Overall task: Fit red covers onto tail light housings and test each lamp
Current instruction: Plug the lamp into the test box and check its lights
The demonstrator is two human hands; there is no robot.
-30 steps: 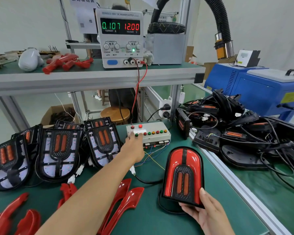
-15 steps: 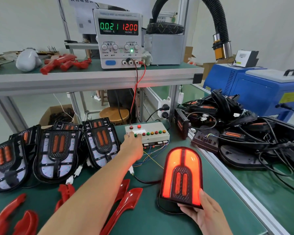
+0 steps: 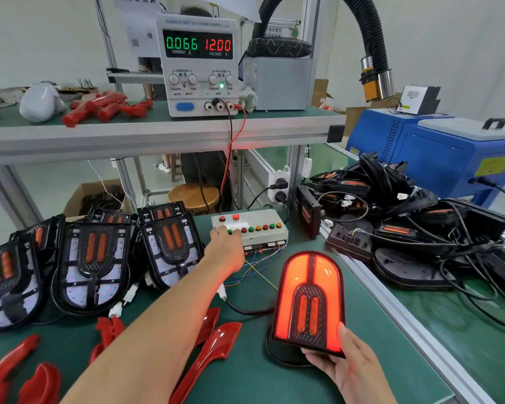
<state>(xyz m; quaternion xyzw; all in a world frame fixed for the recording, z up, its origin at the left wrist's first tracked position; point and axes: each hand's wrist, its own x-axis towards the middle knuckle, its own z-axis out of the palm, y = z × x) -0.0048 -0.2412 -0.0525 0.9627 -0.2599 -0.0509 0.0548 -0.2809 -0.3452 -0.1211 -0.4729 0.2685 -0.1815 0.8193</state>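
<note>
Nearby, bare housings (image 3: 91, 263) crowd the switch box (image 3: 254, 228); wrist probably hides buttons.

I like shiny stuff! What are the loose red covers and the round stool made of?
The red covers look like glossy moulded plastic: smooth, curved, with bright glints. The stool looks like varnished wood: a tan, softly shining seat, though no grain shows clearly.

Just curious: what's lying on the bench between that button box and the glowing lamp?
In the head view, thin coloured wires and a black cable cross the green mat between button box and lit lamp.
</note>
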